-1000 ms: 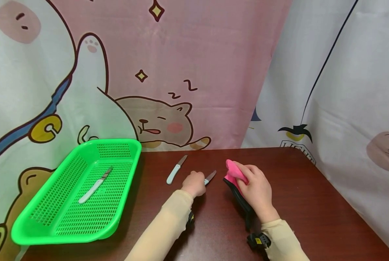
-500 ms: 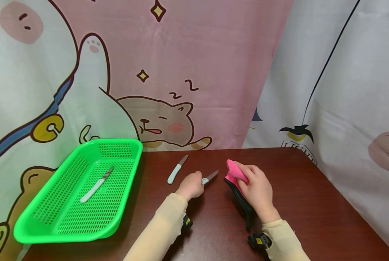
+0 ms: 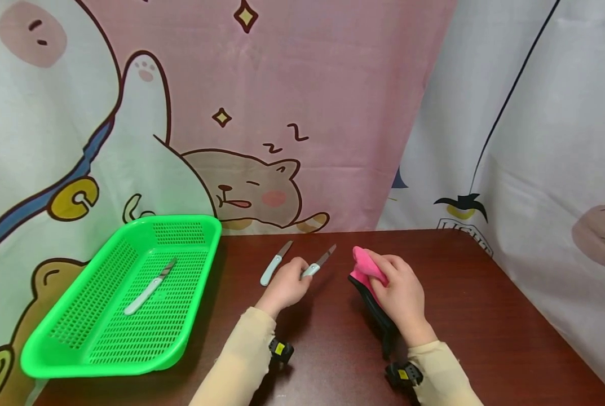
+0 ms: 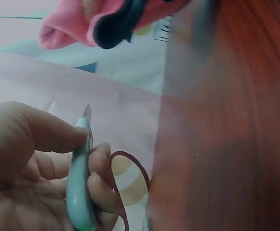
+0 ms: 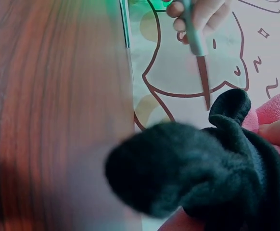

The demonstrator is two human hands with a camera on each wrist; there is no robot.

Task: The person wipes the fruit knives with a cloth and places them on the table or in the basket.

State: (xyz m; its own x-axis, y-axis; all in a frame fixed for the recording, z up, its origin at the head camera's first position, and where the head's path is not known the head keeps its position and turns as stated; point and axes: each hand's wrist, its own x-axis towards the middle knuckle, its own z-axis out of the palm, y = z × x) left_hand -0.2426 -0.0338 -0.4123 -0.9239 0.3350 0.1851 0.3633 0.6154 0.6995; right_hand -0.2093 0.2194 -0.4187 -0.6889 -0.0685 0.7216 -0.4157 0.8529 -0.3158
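Head cam: L fingers (image 3: 299,264) round knife (image 3: 318,265), R fingers (image 3: 391,268) round pink cloth (image 3: 366,265), both pt. hidden.

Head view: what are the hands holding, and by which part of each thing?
The left hand holds a knife by its handle; the right hand, a pink-and-black cloth by its pink part.

PLACE: cloth-screened tabletop spot, room type I can't tell | BEFORE ME: brown wood-grain table (image 3: 485,316) | AROUND IT: cartoon-print cloth (image 3: 332,101) hanging behind and to my right
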